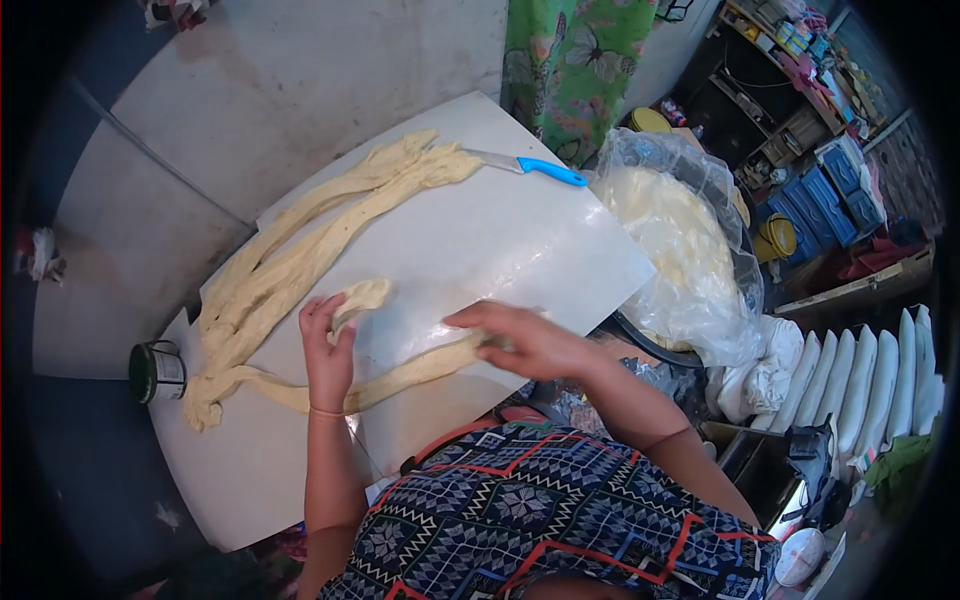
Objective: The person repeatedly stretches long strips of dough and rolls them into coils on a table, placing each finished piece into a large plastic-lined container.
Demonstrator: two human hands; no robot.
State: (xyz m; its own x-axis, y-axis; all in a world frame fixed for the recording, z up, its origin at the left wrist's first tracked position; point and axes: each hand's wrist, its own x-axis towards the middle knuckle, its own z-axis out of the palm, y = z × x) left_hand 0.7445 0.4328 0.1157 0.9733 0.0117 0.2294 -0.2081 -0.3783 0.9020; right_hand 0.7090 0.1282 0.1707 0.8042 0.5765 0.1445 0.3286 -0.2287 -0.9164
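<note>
On the white table lie long ropes of pale dough, bunched toward the left and stretching up to the far edge. My left hand holds a short piece of dough between thumb and fingers. A thinner dough strip runs along the near side of the table, passing behind my left wrist. My right hand is over the right end of this strip, slightly blurred, thumb and fingers apart; the strip's end is partly hidden by it. A knife with a blue handle lies beside the far dough ends.
At the right of the table stands a large basin with plastic-covered dough. A dark green can is at the left edge. Farther right are a yellow bucket, blue drawers and a row of white rounded objects.
</note>
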